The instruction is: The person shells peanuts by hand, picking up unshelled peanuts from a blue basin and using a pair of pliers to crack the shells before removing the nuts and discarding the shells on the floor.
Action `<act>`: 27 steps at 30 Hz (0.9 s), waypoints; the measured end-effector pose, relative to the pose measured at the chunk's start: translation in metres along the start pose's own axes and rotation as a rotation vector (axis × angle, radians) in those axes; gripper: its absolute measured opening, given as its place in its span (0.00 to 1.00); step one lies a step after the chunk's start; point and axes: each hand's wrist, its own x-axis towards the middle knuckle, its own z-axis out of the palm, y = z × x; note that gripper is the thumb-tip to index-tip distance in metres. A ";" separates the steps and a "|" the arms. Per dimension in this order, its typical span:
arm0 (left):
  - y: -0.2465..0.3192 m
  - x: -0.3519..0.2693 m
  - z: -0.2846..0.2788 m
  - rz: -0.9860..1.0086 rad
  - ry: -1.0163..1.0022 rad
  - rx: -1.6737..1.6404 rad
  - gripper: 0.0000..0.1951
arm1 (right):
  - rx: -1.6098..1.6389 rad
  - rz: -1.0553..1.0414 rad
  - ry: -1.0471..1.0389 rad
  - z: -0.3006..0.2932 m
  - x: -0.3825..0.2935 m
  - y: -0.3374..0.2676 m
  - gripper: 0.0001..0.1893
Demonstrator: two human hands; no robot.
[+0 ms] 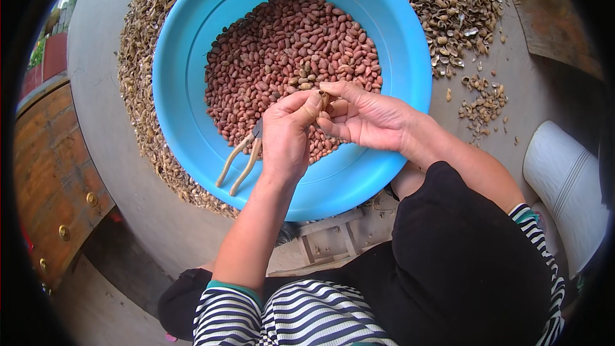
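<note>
Over a blue plastic basin (293,204) my two hands meet at a peanut shell (324,99). My left hand (288,129) pinches the shell between thumb and forefinger. The fingers of my right hand (362,115) touch its other side, thumb at the top; what lies inside the shell is hidden. Reddish shelled peanuts (288,43) cover the basin's bottom, with a few unshelled peanuts (303,77) on top just beyond my fingertips. Pliers with tan handles (246,166) lie inside the basin, left of my left hand, their head partly hidden behind it.
Empty peanut shells (144,81) are heaped around the basin's left side, and more shells (451,9) at the upper right. A small pile of shell bits (483,103) lies right of the basin. A white padded object (559,192) stands farther right. Wooden panels (57,168) with brass studs are at the left.
</note>
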 end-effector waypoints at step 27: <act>0.002 -0.001 0.006 -0.097 0.087 -0.150 0.10 | 0.013 0.008 -0.042 -0.006 0.006 0.000 0.08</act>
